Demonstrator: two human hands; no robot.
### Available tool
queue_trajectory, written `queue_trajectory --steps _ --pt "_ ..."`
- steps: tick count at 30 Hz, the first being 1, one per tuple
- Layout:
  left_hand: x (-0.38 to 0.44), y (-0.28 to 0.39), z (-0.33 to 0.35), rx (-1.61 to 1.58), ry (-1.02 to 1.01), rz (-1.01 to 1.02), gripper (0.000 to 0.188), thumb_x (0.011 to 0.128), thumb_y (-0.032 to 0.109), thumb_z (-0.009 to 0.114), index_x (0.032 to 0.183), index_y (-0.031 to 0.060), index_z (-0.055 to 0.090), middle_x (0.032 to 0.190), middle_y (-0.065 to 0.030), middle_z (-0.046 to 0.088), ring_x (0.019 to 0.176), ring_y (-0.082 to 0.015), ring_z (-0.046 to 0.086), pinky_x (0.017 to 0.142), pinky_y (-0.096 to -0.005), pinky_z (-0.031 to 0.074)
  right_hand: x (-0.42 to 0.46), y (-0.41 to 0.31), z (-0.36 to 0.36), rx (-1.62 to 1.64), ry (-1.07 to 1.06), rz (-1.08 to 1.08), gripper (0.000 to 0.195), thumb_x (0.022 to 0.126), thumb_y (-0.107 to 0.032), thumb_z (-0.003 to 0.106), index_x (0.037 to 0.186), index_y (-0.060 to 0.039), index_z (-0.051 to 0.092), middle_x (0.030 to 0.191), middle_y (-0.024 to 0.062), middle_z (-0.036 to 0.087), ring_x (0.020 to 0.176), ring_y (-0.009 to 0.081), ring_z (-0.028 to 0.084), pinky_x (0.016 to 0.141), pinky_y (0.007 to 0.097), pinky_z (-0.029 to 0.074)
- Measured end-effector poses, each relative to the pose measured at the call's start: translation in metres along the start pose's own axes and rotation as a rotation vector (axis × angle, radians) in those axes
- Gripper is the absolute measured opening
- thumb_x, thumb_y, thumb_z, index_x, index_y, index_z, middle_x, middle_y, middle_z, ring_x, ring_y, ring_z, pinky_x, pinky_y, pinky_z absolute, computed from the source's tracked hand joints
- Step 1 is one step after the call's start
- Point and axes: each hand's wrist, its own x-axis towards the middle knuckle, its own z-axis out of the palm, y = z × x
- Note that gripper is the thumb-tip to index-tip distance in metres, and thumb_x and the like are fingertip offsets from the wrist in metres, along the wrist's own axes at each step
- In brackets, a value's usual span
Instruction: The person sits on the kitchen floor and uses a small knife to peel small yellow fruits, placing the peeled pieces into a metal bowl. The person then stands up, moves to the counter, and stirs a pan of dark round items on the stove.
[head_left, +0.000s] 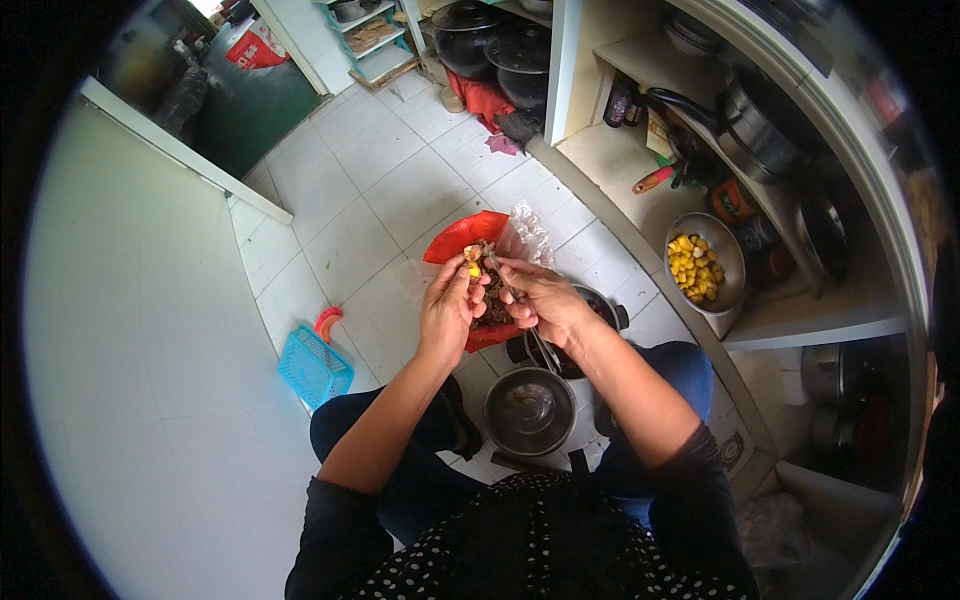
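Between the fingers of my left hand (453, 298) is a small yellow piece (473, 268) with brownish shell or peel on it. My right hand (546, 300) holds a thin metal tool (544, 346), perhaps tongs or scissors, its upper end close to the piece. Both hands are over a red basin (463, 229) on the floor, which has brown scraps in it and a clear plastic bag (527, 234) at its rim. To the right, a metal bowl (731, 262) of yellow pieces (694, 270) stands at the cabinet's edge. Part of a dark-filled pot (598, 301) shows beneath my right forearm.
Near my knees is a round metal lid (529, 412). A blue plastic basket (316, 367) lies by the left wall, with a red-orange curved object (328, 322) beside it. Open cabinets on the right hold pans (757, 142), black lidded pots (466, 45) and a red-handled utensil (654, 180).
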Motion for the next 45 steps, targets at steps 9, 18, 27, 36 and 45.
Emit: queue_trajectory --steps 9,18,27,36,45 --pt "-0.002 0.005 0.002 0.081 -0.089 -0.1 0.02 0.099 0.022 0.047 0.113 0.0095 0.053 0.09 -0.0034 0.057 0.069 -0.0066 0.045 0.058 -0.0202 0.036 0.008 -0.003 0.005 -0.286 0.06 -0.143 0.03 0.089 -0.036 0.065 0.091 -0.0084 0.056 0.069 -0.0031 0.05 0.051 0.0045 0.042 0.041 0.0184 0.027" --pt "0.022 0.006 -0.024 -0.341 -0.034 -0.232 0.024 0.1 0.028 0.042 0.109 0.0079 0.053 0.091 -0.0029 0.055 0.072 -0.0131 0.047 0.062 -0.0244 0.04 0.002 0.008 0.006 -0.237 -0.008 -0.086 0.021 0.097 -0.024 0.054 0.089 -0.0047 0.054 0.069 0.0032 0.053 0.053 0.0108 0.05 0.042 0.0223 0.037" --pt "0.028 0.005 -0.009 -0.123 0.075 -0.189 0.023 0.1 0.035 0.039 0.104 0.0141 0.047 0.091 -0.0019 0.053 0.067 -0.0146 0.049 0.058 -0.0284 0.042 0.005 0.013 0.006 -0.292 -0.064 -0.003 0.024 0.097 -0.027 0.053 0.091 -0.0041 0.057 0.07 0.0052 0.058 0.054 0.0136 0.056 0.043 0.0232 0.042" --pt "0.03 -0.001 -0.002 -0.125 0.16 -0.101 0.023 0.101 0.037 0.036 0.104 0.0152 0.044 0.09 -0.0009 0.052 0.06 -0.0119 0.041 0.054 -0.0276 0.04 0.003 0.012 0.008 -0.217 -0.01 0.013 0.022 0.096 -0.024 0.055 0.089 -0.0035 0.055 0.07 0.0069 0.057 0.052 0.0139 0.054 0.041 0.0236 0.039" --pt "0.027 -0.013 0.003 0.164 0.244 0.044 0.026 0.101 0.036 0.041 0.102 0.0119 0.048 0.088 -0.0014 0.055 0.06 -0.0072 0.041 0.048 -0.0216 0.035 0.003 0.013 0.009 -0.118 0.031 0.012 0.021 0.096 -0.022 0.055 0.086 -0.0032 0.055 0.07 0.0065 0.055 0.051 0.0119 0.049 0.038 0.0221 0.033"
